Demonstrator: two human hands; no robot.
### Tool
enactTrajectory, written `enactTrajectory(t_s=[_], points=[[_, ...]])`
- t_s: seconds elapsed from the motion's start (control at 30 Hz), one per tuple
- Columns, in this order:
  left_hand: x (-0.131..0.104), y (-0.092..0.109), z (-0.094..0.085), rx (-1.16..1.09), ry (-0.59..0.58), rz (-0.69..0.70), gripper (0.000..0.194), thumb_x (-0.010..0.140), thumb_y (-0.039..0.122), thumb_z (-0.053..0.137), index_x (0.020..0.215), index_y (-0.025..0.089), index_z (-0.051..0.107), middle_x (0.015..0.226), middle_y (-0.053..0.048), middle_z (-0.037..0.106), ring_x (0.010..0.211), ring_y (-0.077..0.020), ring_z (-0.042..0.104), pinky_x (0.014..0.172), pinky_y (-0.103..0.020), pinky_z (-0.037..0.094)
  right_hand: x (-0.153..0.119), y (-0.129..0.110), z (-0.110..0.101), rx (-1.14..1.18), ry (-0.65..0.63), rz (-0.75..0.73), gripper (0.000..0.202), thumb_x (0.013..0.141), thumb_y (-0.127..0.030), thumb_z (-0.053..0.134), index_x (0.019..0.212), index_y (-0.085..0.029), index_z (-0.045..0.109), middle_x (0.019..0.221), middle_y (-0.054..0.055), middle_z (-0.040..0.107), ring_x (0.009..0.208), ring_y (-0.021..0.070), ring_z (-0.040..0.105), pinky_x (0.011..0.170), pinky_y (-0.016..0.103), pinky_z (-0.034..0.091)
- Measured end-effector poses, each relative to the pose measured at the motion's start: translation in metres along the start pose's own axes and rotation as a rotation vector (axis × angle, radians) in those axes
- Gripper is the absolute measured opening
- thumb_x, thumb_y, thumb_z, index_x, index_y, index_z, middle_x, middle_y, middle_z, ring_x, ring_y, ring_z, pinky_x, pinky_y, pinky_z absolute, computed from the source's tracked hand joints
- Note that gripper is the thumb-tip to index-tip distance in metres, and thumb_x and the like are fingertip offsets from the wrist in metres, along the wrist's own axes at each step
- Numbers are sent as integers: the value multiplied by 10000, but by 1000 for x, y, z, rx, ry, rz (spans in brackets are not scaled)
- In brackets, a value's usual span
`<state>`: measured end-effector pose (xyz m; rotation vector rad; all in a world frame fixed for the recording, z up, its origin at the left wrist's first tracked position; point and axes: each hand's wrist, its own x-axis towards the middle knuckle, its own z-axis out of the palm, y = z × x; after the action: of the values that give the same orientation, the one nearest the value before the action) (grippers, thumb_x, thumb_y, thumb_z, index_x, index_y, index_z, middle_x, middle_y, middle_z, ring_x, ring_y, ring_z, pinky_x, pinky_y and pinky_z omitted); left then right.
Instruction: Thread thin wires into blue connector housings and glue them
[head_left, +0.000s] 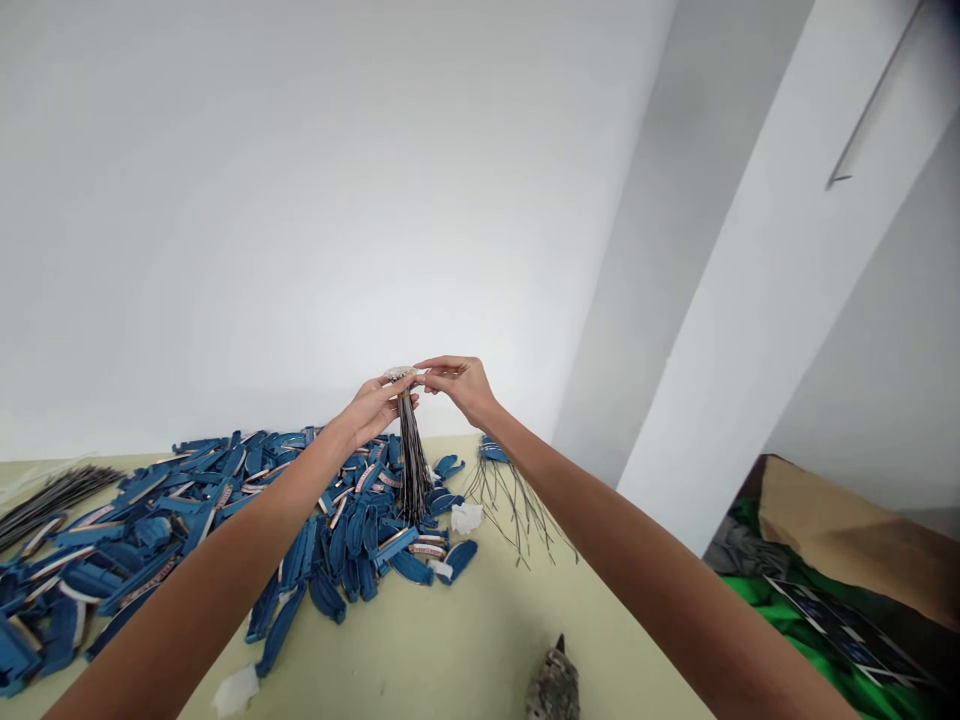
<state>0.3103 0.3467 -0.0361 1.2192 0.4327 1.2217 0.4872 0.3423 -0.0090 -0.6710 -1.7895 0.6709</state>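
Observation:
My left hand (373,408) is closed around a bundle of thin dark wires (412,460) near its top. The bundle hangs down, and its upper end is a cluster of small whitish tips (400,372). Beside that end, my right hand (461,383) is closed in a pinch, its fingertips at the cluster. What lies between those fingertips is too small to make out. Below the hands is a pile of blue curved pieces (352,540) with pale edges, some bearing red lettering. The wires' lower ends hang in front of the pile.
More dark wires (60,500) lie on the pale green table (420,650) at the left. At right, a blue piece with spread wires (517,500) rests near crumpled white paper (466,517). A camouflage-patterned object (555,685) is at the front edge. Cardboard (847,530) and green cloth (757,605) lie right.

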Motion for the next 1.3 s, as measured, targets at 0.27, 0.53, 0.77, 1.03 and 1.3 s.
enactTrajectory(t_s=[0.27,0.53,0.77,1.03,1.3], points=[[-2,0,5,7,41,54,242,950,289,638,1138,137,626,1100,-71,660,905,-183,666,774,-363,591,-2,1,4,-82,101,-3,231,973,-362,631,980,-132,654,882,15,665,715,127,641,665,290,565],[-4,-3,10,29,115,156,269,948,290,639,1172,144,614,1142,-79,648,948,-198,660,797,-380,588,-9,-2,17,-130,167,18,237,972,-372,630,994,-138,656,910,22,671,751,140,654,694,309,575],[-1,-6,11,79,166,182,258,952,294,635,1157,141,614,1081,-67,657,869,-174,663,736,-342,590,3,-15,7,-211,76,100,230,969,-357,639,970,-128,657,874,15,672,721,132,656,672,296,578],[4,-7,25,129,194,251,261,955,304,631,1159,142,610,1065,-63,656,840,-164,660,710,-326,588,19,-47,-10,-357,54,115,199,955,-318,664,927,-121,663,842,6,674,707,126,659,674,290,581],[1,7,20,205,189,250,244,955,299,631,1136,137,617,1038,-57,660,821,-158,658,700,-318,586,50,-92,-54,-440,250,74,185,916,-254,721,827,-101,664,718,-14,659,601,93,643,596,234,579]])
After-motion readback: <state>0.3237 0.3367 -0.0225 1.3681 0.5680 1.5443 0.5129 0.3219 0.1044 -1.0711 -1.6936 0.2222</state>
